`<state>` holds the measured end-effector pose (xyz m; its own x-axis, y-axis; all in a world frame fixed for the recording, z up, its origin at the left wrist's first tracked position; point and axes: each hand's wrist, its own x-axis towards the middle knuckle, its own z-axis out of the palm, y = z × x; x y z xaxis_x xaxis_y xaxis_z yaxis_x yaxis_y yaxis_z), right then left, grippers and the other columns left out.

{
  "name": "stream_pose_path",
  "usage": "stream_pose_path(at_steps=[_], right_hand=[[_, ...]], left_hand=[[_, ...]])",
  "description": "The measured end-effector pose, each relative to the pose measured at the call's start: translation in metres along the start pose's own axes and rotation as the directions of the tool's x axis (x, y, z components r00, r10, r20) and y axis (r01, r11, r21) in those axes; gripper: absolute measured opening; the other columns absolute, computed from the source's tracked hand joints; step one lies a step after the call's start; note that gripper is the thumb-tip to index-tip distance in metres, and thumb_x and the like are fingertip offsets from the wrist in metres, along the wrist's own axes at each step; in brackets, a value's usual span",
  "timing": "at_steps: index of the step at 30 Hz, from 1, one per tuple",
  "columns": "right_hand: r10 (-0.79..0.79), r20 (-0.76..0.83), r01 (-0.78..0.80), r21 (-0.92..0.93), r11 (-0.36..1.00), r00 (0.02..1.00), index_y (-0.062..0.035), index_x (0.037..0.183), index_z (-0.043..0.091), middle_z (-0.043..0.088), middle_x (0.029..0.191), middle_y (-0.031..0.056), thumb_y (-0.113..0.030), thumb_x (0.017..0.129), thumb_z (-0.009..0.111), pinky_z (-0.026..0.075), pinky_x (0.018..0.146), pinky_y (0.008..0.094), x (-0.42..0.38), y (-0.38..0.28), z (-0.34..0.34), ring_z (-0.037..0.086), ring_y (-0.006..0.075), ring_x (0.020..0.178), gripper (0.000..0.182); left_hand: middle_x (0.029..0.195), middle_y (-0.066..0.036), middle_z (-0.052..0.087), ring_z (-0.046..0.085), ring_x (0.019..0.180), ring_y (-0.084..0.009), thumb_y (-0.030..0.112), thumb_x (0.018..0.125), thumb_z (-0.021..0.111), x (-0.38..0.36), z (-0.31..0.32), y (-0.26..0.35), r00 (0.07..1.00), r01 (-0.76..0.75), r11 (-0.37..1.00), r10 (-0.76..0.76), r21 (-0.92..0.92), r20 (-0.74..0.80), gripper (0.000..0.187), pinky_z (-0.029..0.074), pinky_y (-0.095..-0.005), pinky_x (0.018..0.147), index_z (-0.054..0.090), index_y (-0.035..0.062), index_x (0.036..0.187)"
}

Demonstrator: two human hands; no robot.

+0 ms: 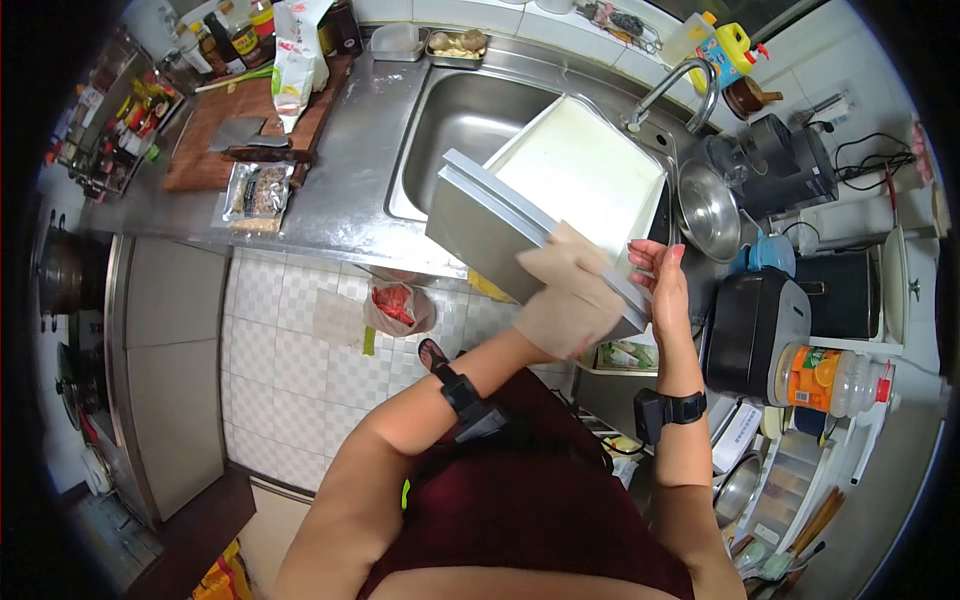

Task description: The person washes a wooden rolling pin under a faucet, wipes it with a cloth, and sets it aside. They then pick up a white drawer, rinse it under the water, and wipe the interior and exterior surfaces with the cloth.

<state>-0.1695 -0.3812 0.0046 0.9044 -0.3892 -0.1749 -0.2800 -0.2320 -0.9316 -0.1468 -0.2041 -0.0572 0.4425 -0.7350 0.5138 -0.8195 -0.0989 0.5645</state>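
A fridge drawer (590,160) with a white inside and a grey front panel (480,225) lies tilted across the sink, its front toward me. A beige cloth (575,270) is draped over my left hand (565,325), mostly hiding its fingers, and pressed on the panel near its right half. At the panel's right end, my right hand (668,285) has its palm and bent fingers against the drawer's edge, holding it.
The steel sink (440,130) has a curved tap (690,75) at the back right. To the right stand a metal bowl (708,210) and a black appliance (755,330). A cutting board (195,150) bears a cleaver (240,133). On the floor sits a bag (405,308).
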Motion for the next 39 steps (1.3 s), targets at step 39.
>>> stream_pose_path(at_steps=[39], right_hand=[[-0.296, 0.385, 0.482, -0.609, 0.63, 0.874, -0.0047, 0.105, 0.06, 0.06, 0.105, 0.0169, -0.041, 0.098, 0.026, 0.043, 0.085, 0.0408, -0.011, -0.024, 0.029, 0.054, 0.036, 0.1, 0.05]], left_hand=[[0.137, -0.028, 0.03, 0.023, 0.13, -0.0393, 0.041, 0.095, 0.029, -0.045, 0.029, -0.085, 0.278, 0.677, 0.569, -0.785, -0.467, -0.554, 0.063, 0.016, -0.0402, 0.109, 0.029, -0.0108, 0.131]])
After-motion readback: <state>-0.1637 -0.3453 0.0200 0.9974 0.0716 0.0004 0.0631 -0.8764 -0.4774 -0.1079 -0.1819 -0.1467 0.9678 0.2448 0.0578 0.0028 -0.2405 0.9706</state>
